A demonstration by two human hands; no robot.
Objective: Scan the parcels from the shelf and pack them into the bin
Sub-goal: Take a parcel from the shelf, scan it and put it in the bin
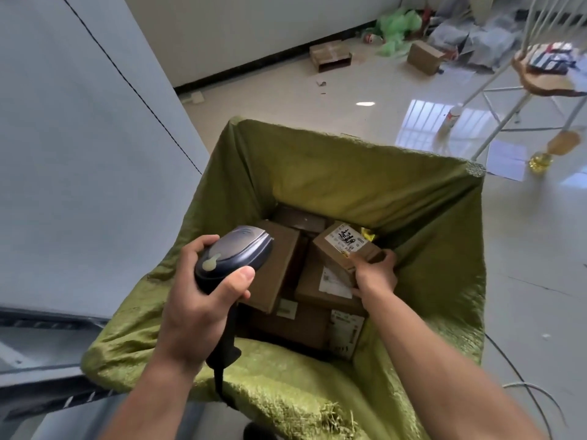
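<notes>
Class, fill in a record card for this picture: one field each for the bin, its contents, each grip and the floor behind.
bin: open-topped, lined with a green woven sack
contents: several brown cardboard parcels, stacked unevenly, some labels showing
left grip: holds the scanner above the bin's near side
right grip: holds a small labelled parcel low inside the bin, on top of the others
floor behind: loose boxes and green bags near the wall

A white wall (79, 122) with black skirting (254, 63) borders a glossy pale floor (524, 265). A window's barred reflection (422, 122) lies on the floor near a white-framed chair (540, 82).
</notes>
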